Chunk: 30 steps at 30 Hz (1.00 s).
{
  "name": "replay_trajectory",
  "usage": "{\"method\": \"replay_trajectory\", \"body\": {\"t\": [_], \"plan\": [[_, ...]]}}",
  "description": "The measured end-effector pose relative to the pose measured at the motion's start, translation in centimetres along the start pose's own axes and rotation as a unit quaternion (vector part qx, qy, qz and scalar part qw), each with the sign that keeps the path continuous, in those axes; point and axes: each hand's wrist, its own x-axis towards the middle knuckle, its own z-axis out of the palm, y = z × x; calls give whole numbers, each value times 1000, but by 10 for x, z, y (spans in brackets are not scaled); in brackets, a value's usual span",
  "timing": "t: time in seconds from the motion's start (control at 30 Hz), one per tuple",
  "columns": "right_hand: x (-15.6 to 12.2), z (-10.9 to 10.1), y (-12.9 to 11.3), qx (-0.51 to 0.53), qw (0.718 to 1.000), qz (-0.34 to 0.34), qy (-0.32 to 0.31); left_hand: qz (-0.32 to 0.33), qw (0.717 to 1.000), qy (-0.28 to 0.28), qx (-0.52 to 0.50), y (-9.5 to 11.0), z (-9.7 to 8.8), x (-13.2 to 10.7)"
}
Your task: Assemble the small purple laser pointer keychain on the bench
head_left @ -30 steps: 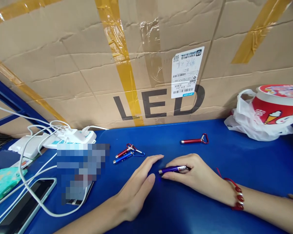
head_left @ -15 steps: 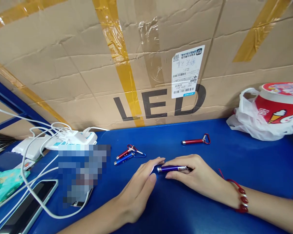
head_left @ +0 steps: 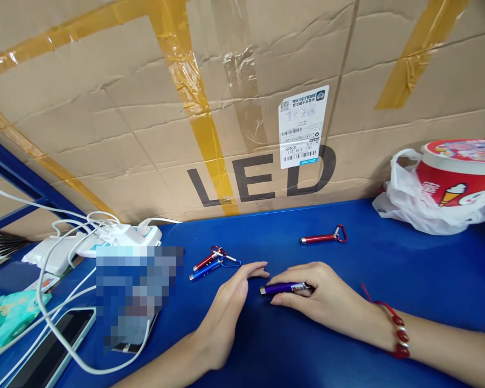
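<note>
My right hand rests on the blue table and grips a small purple flashlight, whose tip points left. My left hand stands on its edge just left of that tip, palm turned toward it, fingers straight and together, holding nothing. A red bead bracelet is on my right wrist. A red flashlight and a blue flashlight with clips lie together to the left, beyond my left hand. Another red flashlight lies farther back.
A large cardboard box marked LED walls off the back. At the left are a white power strip with cables, a phone and a green packet. A red tub in a white plastic bag stands at the right.
The purple flashlight's tip pressed close to my left palm half a second ago, and now sits slightly apart from it. The camera view shifted a little.
</note>
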Motion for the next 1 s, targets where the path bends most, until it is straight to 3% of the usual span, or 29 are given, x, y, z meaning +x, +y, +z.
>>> {"method": "replay_trajectory", "body": {"t": [0.37, 0.67, 0.87, 1.0], "plan": [[0, -1, -2, -9, 1000, -25, -12, 6, 987, -71, 146, -2, 0, -10], [-3, -2, -9, -42, 998, -37, -41, 125, 977, -49, 165, -3, 0, -5], [-3, -1, -8, -74, 996, -34, -47, 106, 983, -32, 144, 7, 4, -5], [-3, 0, -7, -39, 998, -43, -24, 84, 985, -41, 144, 3, 2, -5]]}}
